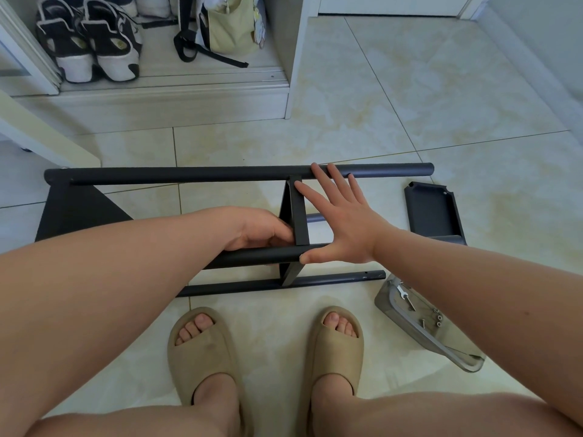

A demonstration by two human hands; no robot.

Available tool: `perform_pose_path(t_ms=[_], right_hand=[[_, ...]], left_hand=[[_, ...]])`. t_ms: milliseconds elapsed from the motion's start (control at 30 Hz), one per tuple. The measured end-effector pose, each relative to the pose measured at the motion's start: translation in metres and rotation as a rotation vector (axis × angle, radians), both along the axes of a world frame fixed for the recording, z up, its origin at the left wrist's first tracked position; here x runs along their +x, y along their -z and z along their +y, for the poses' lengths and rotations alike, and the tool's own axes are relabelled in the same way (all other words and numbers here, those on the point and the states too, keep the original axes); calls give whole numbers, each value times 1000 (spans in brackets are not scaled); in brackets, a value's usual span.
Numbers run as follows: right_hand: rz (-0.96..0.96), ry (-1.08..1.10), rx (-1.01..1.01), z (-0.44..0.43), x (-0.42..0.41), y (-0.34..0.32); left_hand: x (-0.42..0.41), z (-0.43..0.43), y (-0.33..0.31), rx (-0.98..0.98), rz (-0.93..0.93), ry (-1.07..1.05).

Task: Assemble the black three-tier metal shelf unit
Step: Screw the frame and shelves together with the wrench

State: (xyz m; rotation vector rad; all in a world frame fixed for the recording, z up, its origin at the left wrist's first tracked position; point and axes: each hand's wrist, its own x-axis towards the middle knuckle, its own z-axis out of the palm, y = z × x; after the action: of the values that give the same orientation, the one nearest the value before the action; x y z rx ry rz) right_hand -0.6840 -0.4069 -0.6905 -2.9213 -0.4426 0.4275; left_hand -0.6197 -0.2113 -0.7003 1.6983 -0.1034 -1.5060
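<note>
The black shelf frame (189,175) lies on its side on the tiled floor in front of my feet, its long round posts running left to right. A middle shelf panel (298,212) stands edge-on between the posts, and another panel (79,212) sits at the frame's left end. My left hand (262,230) grips the near upper post just left of the middle panel. My right hand (339,216) lies flat with fingers spread against the panel's right side, fingertips reaching the far post. A loose black shelf tray (433,211) lies on the floor to the right.
A clear plastic tray (441,345) at my right holds a small wrench (405,296) and a few screws. An open cabinet (157,86) with shoes (91,42) and a bag (227,23) stands behind the frame. My sandalled feet (265,351) are just below the frame.
</note>
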Motion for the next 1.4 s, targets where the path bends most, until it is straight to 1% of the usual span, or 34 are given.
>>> perform_pose_path(t_ms=[100,233,333,433,633,800,900,1000,1233,1333,1400], right_hand=[[1,2,2,0,0,0],[2,1,-6,0,1,-1],[3,0,-2,0,1,-1],[1,2,5,0,0,0],[0,3,6,-1,1,-1],[2,3,0,0,1,-1],[5,3,4,0,1,-1],[5,4,6,0,1,-1],[6,2,2,0,1,-1],[7,2,-1,0,2,-1],[6,0,1,0,1,-1]], left_hand=[[1,2,0,-32,-9,12],[3,5,7,-88,8,-61],[3,4,8,-40,29,-28],[1,2,5,19,9,7],[2,2,5,-24,-35,2],[4,4,10,-93,34,-80],[3,3,6,-20,65,-40],[2,2,5,22,25,5],[2,2,6,-58,-5,-28],[2,3,7,-69,42,-75],[2,3,6,-26,76,-55]])
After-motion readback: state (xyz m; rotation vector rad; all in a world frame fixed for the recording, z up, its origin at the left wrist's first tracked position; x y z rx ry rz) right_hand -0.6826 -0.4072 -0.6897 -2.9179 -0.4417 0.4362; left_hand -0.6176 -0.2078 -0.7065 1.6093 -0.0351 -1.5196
